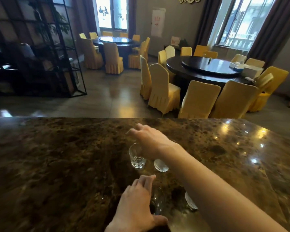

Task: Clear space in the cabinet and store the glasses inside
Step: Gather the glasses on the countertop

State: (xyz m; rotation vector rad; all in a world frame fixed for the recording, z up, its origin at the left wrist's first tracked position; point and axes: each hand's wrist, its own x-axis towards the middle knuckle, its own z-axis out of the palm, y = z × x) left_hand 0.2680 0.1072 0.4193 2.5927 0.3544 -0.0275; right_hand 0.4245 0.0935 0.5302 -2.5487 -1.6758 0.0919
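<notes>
Several clear glasses (137, 156) stand on the counter (57, 156) under both open, empty hands (151, 141).

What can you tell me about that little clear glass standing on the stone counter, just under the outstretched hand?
The small glass is clear, with a thick faceted base and a wider round mouth. It looks empty and stands upright on the dark speckled stone counter. The right hand reaches over it, covering part of its rim; whether they touch cannot be told. Another clear glass piece lies just to its right, apart from it. The left hand is nearer the camera, not touching it.
</notes>
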